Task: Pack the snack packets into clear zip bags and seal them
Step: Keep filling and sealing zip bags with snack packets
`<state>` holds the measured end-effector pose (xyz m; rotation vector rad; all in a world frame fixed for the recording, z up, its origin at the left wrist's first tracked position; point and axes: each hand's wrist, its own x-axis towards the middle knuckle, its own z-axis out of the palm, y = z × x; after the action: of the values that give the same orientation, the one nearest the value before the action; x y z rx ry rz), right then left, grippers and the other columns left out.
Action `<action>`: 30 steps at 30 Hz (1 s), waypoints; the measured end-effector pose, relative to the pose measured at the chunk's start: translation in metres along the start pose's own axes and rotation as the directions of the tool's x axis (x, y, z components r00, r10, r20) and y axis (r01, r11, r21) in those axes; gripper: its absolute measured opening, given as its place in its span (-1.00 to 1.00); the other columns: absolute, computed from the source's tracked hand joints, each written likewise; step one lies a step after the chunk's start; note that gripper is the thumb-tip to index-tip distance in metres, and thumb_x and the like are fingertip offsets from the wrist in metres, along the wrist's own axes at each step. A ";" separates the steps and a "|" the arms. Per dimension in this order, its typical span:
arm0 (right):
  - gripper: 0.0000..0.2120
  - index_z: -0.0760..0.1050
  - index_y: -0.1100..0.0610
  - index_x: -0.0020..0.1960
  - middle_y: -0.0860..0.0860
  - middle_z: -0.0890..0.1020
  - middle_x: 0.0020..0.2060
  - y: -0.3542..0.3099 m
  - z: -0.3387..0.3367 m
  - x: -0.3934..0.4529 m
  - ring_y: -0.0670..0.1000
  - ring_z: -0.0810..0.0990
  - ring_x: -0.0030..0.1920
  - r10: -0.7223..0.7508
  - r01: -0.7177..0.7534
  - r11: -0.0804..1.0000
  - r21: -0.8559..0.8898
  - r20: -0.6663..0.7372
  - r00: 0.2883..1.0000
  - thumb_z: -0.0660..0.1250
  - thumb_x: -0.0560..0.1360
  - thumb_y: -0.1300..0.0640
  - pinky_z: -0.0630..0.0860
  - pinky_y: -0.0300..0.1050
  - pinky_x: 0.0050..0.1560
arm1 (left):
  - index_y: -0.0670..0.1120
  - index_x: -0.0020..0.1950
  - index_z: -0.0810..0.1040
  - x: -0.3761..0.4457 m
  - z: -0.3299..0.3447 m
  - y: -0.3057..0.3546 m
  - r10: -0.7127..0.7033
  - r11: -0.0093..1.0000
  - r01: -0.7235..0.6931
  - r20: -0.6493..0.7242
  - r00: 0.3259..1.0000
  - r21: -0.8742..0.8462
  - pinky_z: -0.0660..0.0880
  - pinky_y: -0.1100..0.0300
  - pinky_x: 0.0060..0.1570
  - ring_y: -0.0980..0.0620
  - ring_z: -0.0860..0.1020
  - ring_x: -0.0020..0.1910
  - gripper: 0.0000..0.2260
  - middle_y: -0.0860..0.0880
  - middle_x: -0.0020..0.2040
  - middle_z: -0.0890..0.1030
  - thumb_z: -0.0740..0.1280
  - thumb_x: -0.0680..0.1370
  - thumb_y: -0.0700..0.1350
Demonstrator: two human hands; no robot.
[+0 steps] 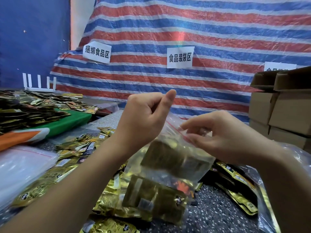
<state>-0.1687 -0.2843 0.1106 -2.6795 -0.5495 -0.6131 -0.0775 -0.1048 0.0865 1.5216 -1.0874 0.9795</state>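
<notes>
A clear zip bag (176, 158) with a red seal line hangs in the air at centre, filled with gold snack packets. My left hand (144, 118) grips its upper left corner, fingers curled and thumb pointing up. My right hand (217, 135) pinches the red zip strip at the bag's right end. Loose gold snack packets (107, 199) lie scattered on the speckled table (218, 216) under and around the bag.
A stack of empty clear zip bags (23, 163) lies at the left. A large heap of packets (25, 108) sits on a green and orange cloth at far left. Cardboard boxes (282, 111) stand at the right, and a striped tarp (185, 39) with paper signs hangs behind.
</notes>
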 end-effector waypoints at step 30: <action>-0.81 0.62 0.04 -0.29 -0.09 0.48 -0.52 0.019 -0.005 0.000 -0.13 0.38 -0.48 0.030 -0.036 0.999 -0.023 -0.221 0.975 0.44 0.51 0.11 0.30 -0.27 -0.43 | -0.11 -0.19 0.64 0.000 -0.005 -0.007 -0.481 0.766 0.612 0.455 0.749 -0.197 0.45 0.34 -0.35 0.16 0.53 -0.37 -0.75 0.06 -0.35 0.63 0.39 0.40 0.08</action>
<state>-0.1621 -0.3026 0.1107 -2.5935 -0.4372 -0.9002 -0.0714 -0.0994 0.0860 1.6372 -0.9048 0.0658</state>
